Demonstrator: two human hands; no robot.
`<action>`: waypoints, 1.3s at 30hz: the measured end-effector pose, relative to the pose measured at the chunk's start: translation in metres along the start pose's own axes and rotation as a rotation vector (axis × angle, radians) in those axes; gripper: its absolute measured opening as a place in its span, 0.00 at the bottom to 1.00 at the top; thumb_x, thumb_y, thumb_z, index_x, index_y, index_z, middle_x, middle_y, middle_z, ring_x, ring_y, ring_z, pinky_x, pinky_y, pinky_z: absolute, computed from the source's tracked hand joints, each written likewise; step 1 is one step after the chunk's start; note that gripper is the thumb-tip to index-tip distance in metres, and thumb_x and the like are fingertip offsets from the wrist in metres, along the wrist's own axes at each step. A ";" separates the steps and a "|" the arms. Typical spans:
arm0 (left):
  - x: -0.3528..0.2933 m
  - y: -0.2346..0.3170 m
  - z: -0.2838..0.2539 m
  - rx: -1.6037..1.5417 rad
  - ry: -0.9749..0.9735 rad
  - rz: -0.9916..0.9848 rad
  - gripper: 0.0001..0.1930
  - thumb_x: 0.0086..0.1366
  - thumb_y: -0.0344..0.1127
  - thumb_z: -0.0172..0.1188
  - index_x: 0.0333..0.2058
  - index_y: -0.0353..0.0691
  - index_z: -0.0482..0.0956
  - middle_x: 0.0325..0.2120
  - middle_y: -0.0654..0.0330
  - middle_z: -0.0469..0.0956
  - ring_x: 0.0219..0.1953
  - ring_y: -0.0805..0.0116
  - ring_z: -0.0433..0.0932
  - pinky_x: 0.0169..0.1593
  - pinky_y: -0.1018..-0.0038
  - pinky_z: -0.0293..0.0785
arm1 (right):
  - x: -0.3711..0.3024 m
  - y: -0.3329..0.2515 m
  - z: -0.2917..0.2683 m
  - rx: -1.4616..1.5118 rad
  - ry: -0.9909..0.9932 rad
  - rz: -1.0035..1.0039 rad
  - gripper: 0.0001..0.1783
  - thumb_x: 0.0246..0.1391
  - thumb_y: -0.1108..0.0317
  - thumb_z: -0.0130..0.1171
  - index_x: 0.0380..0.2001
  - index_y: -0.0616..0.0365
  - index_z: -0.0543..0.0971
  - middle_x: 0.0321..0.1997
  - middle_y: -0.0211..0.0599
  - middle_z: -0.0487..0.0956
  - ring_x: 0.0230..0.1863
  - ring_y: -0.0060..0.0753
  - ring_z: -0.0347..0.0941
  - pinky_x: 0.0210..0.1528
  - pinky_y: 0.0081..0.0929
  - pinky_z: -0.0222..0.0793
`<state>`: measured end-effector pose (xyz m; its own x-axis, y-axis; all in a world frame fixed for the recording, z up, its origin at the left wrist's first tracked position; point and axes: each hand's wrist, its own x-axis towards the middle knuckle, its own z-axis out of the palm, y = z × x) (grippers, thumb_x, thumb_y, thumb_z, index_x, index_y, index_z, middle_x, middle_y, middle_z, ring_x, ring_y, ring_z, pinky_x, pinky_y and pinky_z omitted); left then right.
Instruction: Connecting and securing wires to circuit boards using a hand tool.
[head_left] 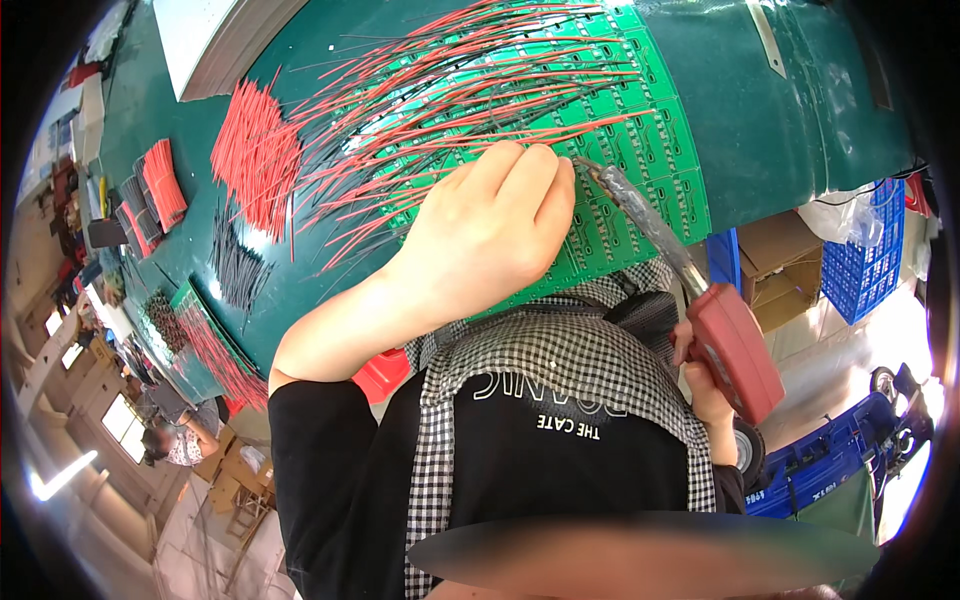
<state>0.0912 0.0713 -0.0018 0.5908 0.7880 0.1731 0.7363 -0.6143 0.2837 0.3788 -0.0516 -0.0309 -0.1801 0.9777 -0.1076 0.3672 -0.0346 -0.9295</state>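
Observation:
My left hand (490, 215) is closed above a green panel of small circuit boards (655, 150), its fingertips hidden beneath the knuckles. What it pinches, if anything, cannot be made out. Many red and black wires (430, 110) fan out over the panel, their left ends hanging past its edge; several pass right by the knuckles. My right hand (705, 388) is wrapped round the handle of a red soldering gun (740, 350). Its dark metal barrel (640, 212) slants up and left over the panel, with the tip close beside the left hand's fingers.
Loose red wires (255, 150) and black wires (238, 265) lie left on the green table (790, 130), with bundled wires (163, 183) farther out. A white block (215, 45) stands far left. Right of the table are a cardboard box (780, 255) and blue crate (870, 255). Another person (185, 440) is far left.

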 end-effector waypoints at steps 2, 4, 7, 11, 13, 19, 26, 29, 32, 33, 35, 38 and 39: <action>0.000 0.000 0.001 0.004 -0.009 0.007 0.16 0.44 0.25 0.59 0.37 0.30 0.78 0.30 0.56 0.72 0.29 0.64 0.74 0.29 0.73 0.74 | -0.002 -0.004 0.004 0.101 0.073 0.142 0.36 0.42 0.60 0.72 0.51 0.67 0.70 0.33 0.39 0.80 0.29 0.32 0.79 0.37 0.26 0.73; -0.001 0.001 0.000 0.047 -0.010 0.008 0.16 0.44 0.25 0.59 0.36 0.30 0.78 0.30 0.56 0.72 0.29 0.64 0.74 0.29 0.73 0.74 | 0.016 -0.026 0.007 0.228 0.069 0.243 0.36 0.42 0.55 0.72 0.50 0.67 0.71 0.29 0.36 0.79 0.26 0.28 0.77 0.34 0.24 0.71; 0.000 0.001 0.001 0.051 -0.005 0.007 0.16 0.44 0.24 0.59 0.35 0.30 0.78 0.30 0.57 0.73 0.29 0.64 0.75 0.29 0.73 0.73 | 0.018 -0.023 0.006 0.333 0.076 0.270 0.36 0.43 0.50 0.71 0.47 0.67 0.72 0.25 0.32 0.77 0.21 0.22 0.73 0.30 0.20 0.67; 0.005 0.001 0.003 0.016 0.043 -0.021 0.15 0.42 0.23 0.60 0.34 0.31 0.79 0.29 0.58 0.73 0.29 0.64 0.75 0.29 0.73 0.73 | 0.020 -0.024 0.007 0.318 0.094 0.220 0.36 0.45 0.44 0.68 0.43 0.68 0.74 0.27 0.30 0.77 0.19 0.18 0.69 0.26 0.19 0.61; 0.007 0.001 0.006 -0.073 0.130 -0.031 0.16 0.41 0.22 0.60 0.34 0.32 0.80 0.29 0.58 0.73 0.29 0.64 0.75 0.29 0.73 0.73 | 0.024 -0.029 0.009 0.394 0.122 0.231 0.31 0.44 0.49 0.69 0.41 0.66 0.76 0.28 0.31 0.78 0.21 0.21 0.71 0.27 0.20 0.63; 0.015 0.001 0.013 -0.086 0.143 0.011 0.18 0.40 0.22 0.60 0.35 0.33 0.80 0.29 0.59 0.73 0.29 0.63 0.75 0.29 0.72 0.73 | 0.010 -0.012 0.002 -0.023 0.119 0.205 0.16 0.38 0.73 0.68 0.36 0.55 0.81 0.35 0.36 0.81 0.33 0.38 0.79 0.38 0.27 0.73; 0.016 -0.002 0.013 -0.106 0.136 0.031 0.18 0.40 0.23 0.60 0.35 0.33 0.80 0.30 0.59 0.74 0.30 0.63 0.75 0.30 0.72 0.73 | 0.001 -0.004 0.002 -0.019 0.114 0.205 0.18 0.38 0.75 0.67 0.38 0.54 0.81 0.44 0.43 0.80 0.41 0.44 0.79 0.43 0.31 0.75; 0.017 -0.002 0.012 -0.110 0.131 0.019 0.18 0.40 0.23 0.60 0.35 0.33 0.80 0.30 0.59 0.74 0.30 0.63 0.75 0.29 0.72 0.73 | 0.000 0.000 -0.003 0.075 0.107 0.123 0.21 0.38 0.74 0.68 0.42 0.56 0.79 0.47 0.45 0.79 0.43 0.45 0.78 0.43 0.33 0.75; 0.016 0.001 0.012 -0.092 0.114 0.015 0.17 0.40 0.22 0.60 0.35 0.33 0.79 0.30 0.59 0.74 0.30 0.63 0.75 0.29 0.72 0.73 | 0.001 -0.001 -0.004 -0.188 0.058 0.049 0.25 0.39 0.72 0.68 0.45 0.59 0.77 0.45 0.45 0.79 0.43 0.45 0.79 0.43 0.33 0.75; 0.017 0.001 0.011 -0.084 0.108 0.013 0.17 0.41 0.22 0.60 0.35 0.32 0.79 0.30 0.58 0.73 0.30 0.63 0.75 0.29 0.72 0.73 | 0.001 -0.001 -0.005 -0.189 0.059 0.050 0.25 0.39 0.72 0.68 0.45 0.59 0.77 0.45 0.45 0.79 0.43 0.45 0.79 0.43 0.33 0.75; 0.018 0.001 0.010 -0.076 0.101 0.012 0.17 0.41 0.22 0.60 0.35 0.32 0.79 0.30 0.58 0.73 0.30 0.63 0.75 0.29 0.72 0.73 | 0.000 -0.001 -0.006 -0.153 0.010 0.092 0.27 0.40 0.72 0.67 0.48 0.60 0.75 0.42 0.43 0.80 0.37 0.41 0.79 0.40 0.31 0.75; 0.018 0.001 0.010 -0.082 0.108 0.018 0.17 0.41 0.22 0.60 0.35 0.31 0.79 0.30 0.57 0.73 0.30 0.63 0.75 0.29 0.72 0.73 | 0.008 -0.009 -0.004 0.307 0.043 0.158 0.27 0.42 0.70 0.66 0.49 0.63 0.74 0.37 0.39 0.79 0.30 0.35 0.78 0.36 0.26 0.73; 0.018 0.002 0.009 -0.079 0.104 0.015 0.17 0.41 0.23 0.60 0.35 0.31 0.79 0.30 0.57 0.73 0.30 0.62 0.75 0.29 0.72 0.73 | 0.008 -0.008 -0.004 0.307 0.044 0.157 0.27 0.42 0.70 0.66 0.49 0.63 0.74 0.37 0.39 0.79 0.30 0.35 0.78 0.36 0.26 0.73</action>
<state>0.1059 0.0838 -0.0070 0.5615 0.7811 0.2732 0.6966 -0.6244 0.3534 0.3785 -0.0429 -0.0229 -0.1013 0.9632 -0.2488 0.0941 -0.2397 -0.9663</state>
